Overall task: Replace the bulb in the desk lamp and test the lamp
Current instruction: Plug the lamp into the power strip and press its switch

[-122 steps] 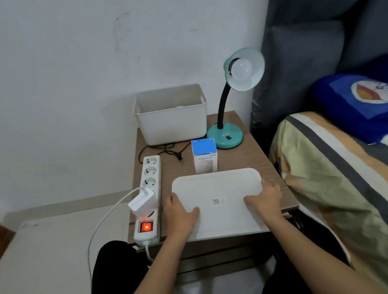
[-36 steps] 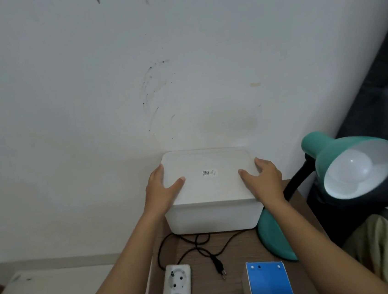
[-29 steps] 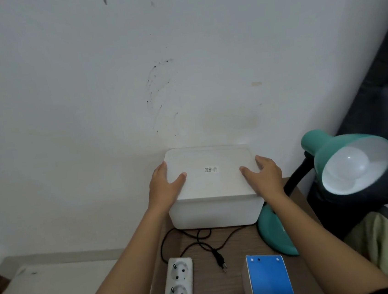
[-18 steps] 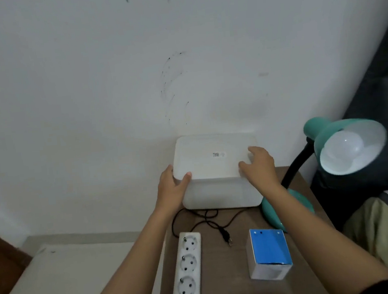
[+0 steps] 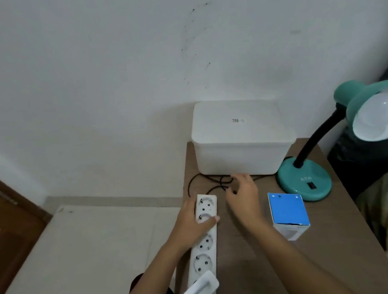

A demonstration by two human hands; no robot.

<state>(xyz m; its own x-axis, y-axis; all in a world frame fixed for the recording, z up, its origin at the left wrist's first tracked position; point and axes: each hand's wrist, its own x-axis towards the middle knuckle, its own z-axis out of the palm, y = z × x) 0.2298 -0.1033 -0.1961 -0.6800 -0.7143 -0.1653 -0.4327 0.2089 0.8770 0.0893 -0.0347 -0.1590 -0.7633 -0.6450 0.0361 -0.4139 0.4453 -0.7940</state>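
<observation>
The left hand (image 5: 191,221) steadies the power strip (image 5: 204,246), fingers draped over it, while the right hand (image 5: 242,198), fingers loosely apart, reaches the lamp cord (image 5: 207,189) lying just ahead.

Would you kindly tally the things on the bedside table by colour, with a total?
White: 3, the lidded storage box, the power strip and the charger plugged into it.
Teal: 1, the desk lamp.
Blue and white: 1, the bulb carton.
Black: 1, the lamp cord.
Total: 6.
</observation>
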